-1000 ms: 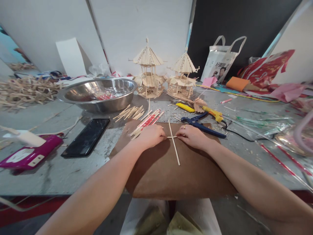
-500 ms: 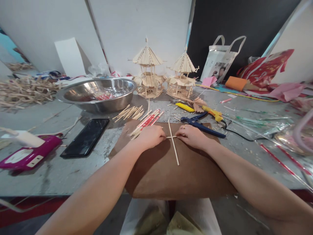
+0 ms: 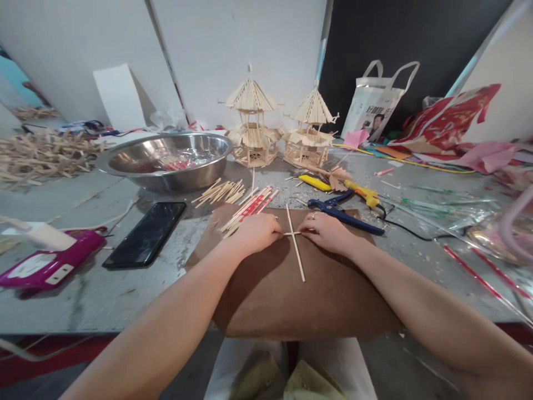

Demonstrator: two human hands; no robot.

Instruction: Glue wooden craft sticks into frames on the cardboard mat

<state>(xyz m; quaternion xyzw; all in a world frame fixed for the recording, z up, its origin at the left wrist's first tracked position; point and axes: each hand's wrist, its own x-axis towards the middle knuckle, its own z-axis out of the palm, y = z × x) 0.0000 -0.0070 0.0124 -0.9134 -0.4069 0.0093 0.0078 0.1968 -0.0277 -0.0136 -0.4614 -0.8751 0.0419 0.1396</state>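
A long wooden stick (image 3: 296, 250) lies on a brown board (image 3: 291, 289) in front of me. A short stick (image 3: 292, 233) crosses it, making a cross shape. My left hand (image 3: 257, 231) has its fingers curled and pinches the left end of the short stick. My right hand (image 3: 327, 230), with a ring on one finger, pinches the right end. Both hands rest on the board on either side of the long stick.
Bundles of sticks (image 3: 245, 208) lie behind my left hand, blue pliers (image 3: 343, 214) and a yellow glue gun (image 3: 364, 194) behind my right. A steel bowl (image 3: 166, 161), a black phone (image 3: 145, 233), two stick pagodas (image 3: 252, 125) and a stick pile (image 3: 41, 155) stand farther off.
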